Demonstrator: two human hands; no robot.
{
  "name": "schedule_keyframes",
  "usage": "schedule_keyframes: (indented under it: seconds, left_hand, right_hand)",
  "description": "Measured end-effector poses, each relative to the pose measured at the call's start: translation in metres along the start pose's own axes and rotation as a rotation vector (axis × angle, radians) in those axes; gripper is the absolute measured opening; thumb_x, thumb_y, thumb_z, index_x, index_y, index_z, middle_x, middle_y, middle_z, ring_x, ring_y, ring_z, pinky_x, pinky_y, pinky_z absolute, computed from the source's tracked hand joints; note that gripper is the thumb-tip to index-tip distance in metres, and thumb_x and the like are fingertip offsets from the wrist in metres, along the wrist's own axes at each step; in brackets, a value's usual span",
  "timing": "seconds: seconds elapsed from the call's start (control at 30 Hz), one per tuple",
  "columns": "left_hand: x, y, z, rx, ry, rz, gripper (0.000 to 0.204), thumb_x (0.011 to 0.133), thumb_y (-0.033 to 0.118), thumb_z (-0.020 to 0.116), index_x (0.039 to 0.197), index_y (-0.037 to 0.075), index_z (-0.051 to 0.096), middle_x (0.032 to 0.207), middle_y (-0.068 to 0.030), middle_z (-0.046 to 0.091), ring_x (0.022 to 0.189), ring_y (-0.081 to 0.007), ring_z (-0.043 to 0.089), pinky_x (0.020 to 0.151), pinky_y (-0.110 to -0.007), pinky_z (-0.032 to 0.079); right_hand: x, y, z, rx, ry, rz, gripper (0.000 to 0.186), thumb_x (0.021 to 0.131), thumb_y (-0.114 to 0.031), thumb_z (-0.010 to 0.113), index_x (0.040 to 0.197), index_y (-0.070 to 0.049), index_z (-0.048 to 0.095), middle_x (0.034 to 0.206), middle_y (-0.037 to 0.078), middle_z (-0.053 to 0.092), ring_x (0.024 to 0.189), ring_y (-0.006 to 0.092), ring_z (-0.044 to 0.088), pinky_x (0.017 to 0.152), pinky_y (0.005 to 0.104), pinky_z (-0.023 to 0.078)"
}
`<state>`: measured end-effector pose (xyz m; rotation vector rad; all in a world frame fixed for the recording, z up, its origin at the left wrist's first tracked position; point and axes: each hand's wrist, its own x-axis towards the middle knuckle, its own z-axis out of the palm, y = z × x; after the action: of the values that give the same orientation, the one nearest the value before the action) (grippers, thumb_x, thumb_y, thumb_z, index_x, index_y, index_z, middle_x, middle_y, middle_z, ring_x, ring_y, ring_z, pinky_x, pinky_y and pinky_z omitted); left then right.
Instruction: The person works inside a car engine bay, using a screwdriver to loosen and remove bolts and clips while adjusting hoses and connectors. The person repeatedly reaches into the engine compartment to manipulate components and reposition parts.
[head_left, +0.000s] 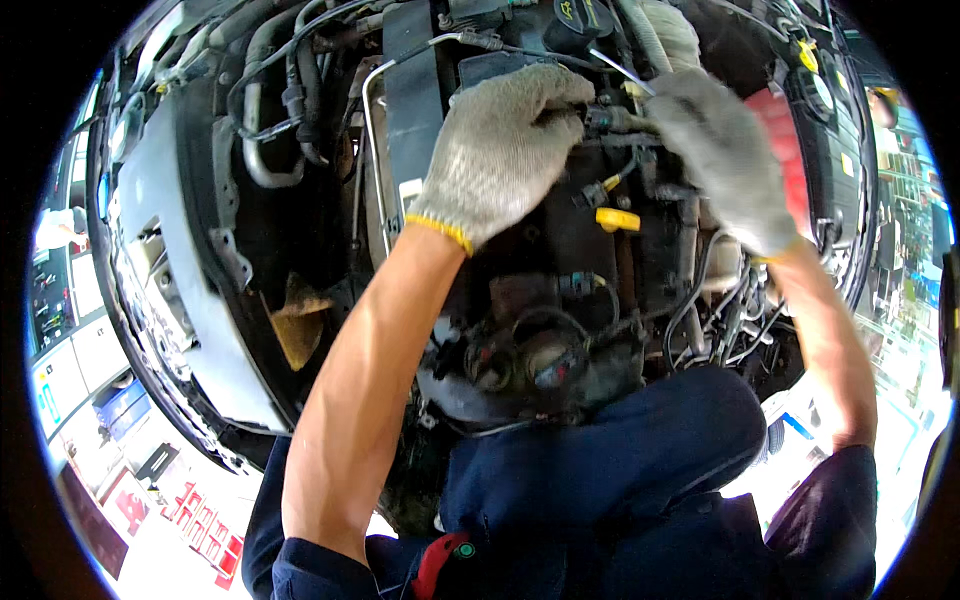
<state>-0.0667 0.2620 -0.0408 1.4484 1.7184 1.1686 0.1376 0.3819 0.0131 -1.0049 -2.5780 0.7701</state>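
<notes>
Both hands wear pale knitted work gloves and reach over an open engine bay. My left hand [510, 145] is curled, its fingertips beside a dark plug-like fitting [612, 121] on the engine; what the fingers grip is hidden. In my right hand [722, 160], blurred by motion, is a thin metal-shafted tool [622, 72], its handle hidden by the glove. The shaft points up and left toward a black round cap [578, 22]. Below the fitting are a dark connector [592, 194] with a yellow part and a yellow pull handle [618, 219].
A metal pipe [372, 130] runs left of my left hand. Hoses [275, 175] fill the bay's left side, by a grey panel [200, 250]. Wiring [730, 310] lies below my right hand, and a red surface [782, 150] shows behind it. A red rack [205, 525] stands lower left.
</notes>
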Motion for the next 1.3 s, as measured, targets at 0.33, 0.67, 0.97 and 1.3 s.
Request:
schedule_keyframes:
  seconds: [0.33,0.67,0.97,1.3]
  left_hand:
    - [0.047,0.034,-0.037,0.956,-0.357,0.580,0.022,0.094,0.018,0.066,0.107,0.003,0.074,0.101,-0.0201,0.076,0.092,-0.0365,0.075,0.084,-0.046,0.060]
    - [0.003,0.008,-0.009,0.156,-0.040,-0.103,0.032,0.098,0.020,0.069,0.124,0.002,0.071,0.115,-0.0138,0.077,0.103,-0.0225,0.074,0.097,-0.037,0.056]
    - [-0.007,0.004,0.002,0.041,0.111,0.098,0.029,0.092,0.014,0.071,0.118,0.003,0.074,0.112,-0.0157,0.077,0.104,-0.0285,0.076,0.092,-0.035,0.057]
    - [0.000,0.008,0.009,0.269,0.023,0.087,0.022,0.099,0.024,0.065,0.105,0.004,0.068,0.097,-0.0179,0.066,0.091,-0.0401,0.066,0.080,-0.047,0.053]
  right_hand:
    - [-0.002,0.003,0.031,-0.086,0.373,0.001,0.035,0.102,-0.036,0.068,0.120,-0.006,0.070,0.101,0.015,0.073,0.094,0.0298,0.070,0.088,0.0369,0.053]
    - [-0.011,0.006,0.022,0.074,0.380,-0.201,0.031,0.102,-0.035,0.068,0.113,-0.007,0.071,0.104,0.017,0.073,0.101,0.0366,0.070,0.088,0.0404,0.054]
    - [0.015,-0.018,-0.052,-0.288,-0.068,-0.440,0.016,0.093,-0.026,0.071,0.098,-0.013,0.080,0.093,0.007,0.076,0.087,0.0304,0.074,0.078,0.0413,0.059]
    - [0.047,-0.029,-0.054,-0.416,-0.109,-0.553,0.014,0.091,-0.024,0.067,0.089,-0.015,0.079,0.080,0.009,0.070,0.080,0.0318,0.070,0.071,0.0444,0.056]
